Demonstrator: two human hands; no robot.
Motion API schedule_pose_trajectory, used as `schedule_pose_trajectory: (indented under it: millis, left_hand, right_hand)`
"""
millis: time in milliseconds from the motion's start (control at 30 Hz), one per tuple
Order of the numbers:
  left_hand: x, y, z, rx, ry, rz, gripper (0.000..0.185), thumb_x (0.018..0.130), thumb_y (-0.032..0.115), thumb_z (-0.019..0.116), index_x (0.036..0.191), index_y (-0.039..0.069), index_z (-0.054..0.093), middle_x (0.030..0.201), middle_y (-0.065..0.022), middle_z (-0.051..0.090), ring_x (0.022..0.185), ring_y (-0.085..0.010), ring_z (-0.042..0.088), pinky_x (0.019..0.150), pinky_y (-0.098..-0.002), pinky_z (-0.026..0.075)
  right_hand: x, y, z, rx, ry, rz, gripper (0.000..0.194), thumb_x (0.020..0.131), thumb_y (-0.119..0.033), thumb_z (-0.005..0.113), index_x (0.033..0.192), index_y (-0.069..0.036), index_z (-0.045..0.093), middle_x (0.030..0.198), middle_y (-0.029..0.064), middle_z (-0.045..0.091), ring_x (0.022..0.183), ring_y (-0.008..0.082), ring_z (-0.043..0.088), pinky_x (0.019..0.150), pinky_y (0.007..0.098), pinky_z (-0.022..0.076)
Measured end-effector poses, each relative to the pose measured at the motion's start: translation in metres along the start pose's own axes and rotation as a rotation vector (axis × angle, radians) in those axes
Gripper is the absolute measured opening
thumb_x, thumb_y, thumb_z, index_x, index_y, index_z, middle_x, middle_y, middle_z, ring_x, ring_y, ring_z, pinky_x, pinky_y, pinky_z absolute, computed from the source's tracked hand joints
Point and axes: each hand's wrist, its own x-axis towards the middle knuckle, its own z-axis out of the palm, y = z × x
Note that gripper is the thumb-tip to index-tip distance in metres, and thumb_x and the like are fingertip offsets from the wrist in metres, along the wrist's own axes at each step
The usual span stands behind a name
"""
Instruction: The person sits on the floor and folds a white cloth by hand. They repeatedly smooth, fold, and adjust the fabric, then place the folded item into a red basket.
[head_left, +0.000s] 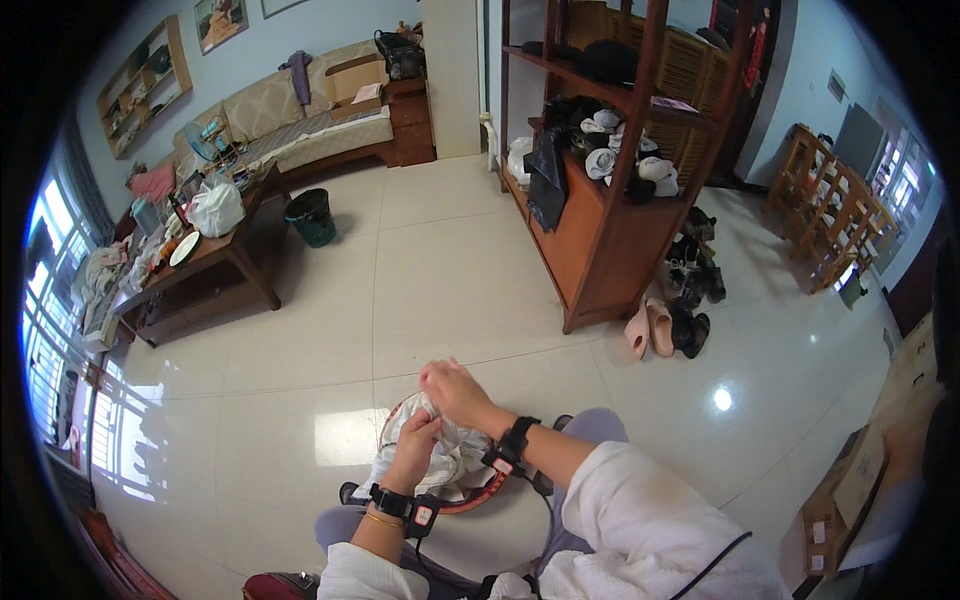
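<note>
White cloth (457, 455) lies bunched in a round red-rimmed container (484, 501) on the floor between my knees. Part of it spills over the near left side of the rim. My left hand (411, 448) pinches a fold of this cloth between thumb and fingers. Just above and to the right, my right hand (459, 394) is curled at the cloth's upper part. Its fingertips face away from view, so what they hold is hidden. Each wrist wears a black strap with a small box and a cable.
A wooden shelf cabinet (592, 247) stands ahead to the right, with shoes (660, 328) beside it. Ahead left are a low wooden table (251, 251), a mesh waste bin (310, 219) and a sofa (322, 142). Cardboard boxes (844, 499) sit at the right; a dark red bag (281, 585) lies near my left knee.
</note>
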Motion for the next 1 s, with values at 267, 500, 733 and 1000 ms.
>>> schedule_pose_trajectory:
  millis: [267,500,733,1000]
  left_hand:
    - [0.0,0.022,0.009,-0.599,-0.069,-0.108,0.054,0.096,0.051,0.035,0.122,0.008,0.052,0.125,-0.0051,0.057,0.115,-0.0219,0.053,0.097,-0.0395,0.041]
    - [0.001,0.046,0.008,-0.51,-0.129,-0.11,0.081,0.09,0.073,0.027,0.139,0.008,0.038,0.137,-0.0044,0.048,0.124,-0.0209,0.048,0.103,-0.0393,0.037]
    - [0.003,0.037,0.001,-0.207,-0.102,-0.168,0.043,0.099,0.041,0.043,0.129,0.01,0.048,0.121,-0.0009,0.056,0.109,-0.0129,0.056,0.092,-0.0322,0.045]
    - [0.006,0.023,-0.014,-0.132,0.204,-0.238,0.031,0.097,0.025,0.055,0.122,0.007,0.054,0.107,0.0001,0.063,0.093,-0.0101,0.061,0.074,-0.0284,0.051]
  right_hand:
    - [-0.005,-0.007,0.003,-0.078,0.124,-0.182,0.03,0.09,-0.022,0.053,0.117,-0.011,0.057,0.119,0.0102,0.058,0.128,0.0303,0.044,0.111,0.058,0.0221]
    - [0.006,-0.008,0.001,-0.065,0.18,-0.281,0.025,0.089,-0.026,0.055,0.108,-0.01,0.057,0.114,0.0115,0.057,0.117,0.0315,0.049,0.102,0.0466,0.0353]
    - [0.02,-0.001,0.001,0.197,0.047,0.198,0.025,0.095,-0.028,0.052,0.099,-0.003,0.052,0.085,0.0177,0.06,0.081,0.0354,0.059,0.073,0.0423,0.0465]
    - [0.024,0.013,-0.023,0.311,0.263,0.315,0.028,0.099,-0.033,0.049,0.101,-0.005,0.052,0.084,0.007,0.061,0.073,0.0171,0.056,0.069,0.0306,0.0455]
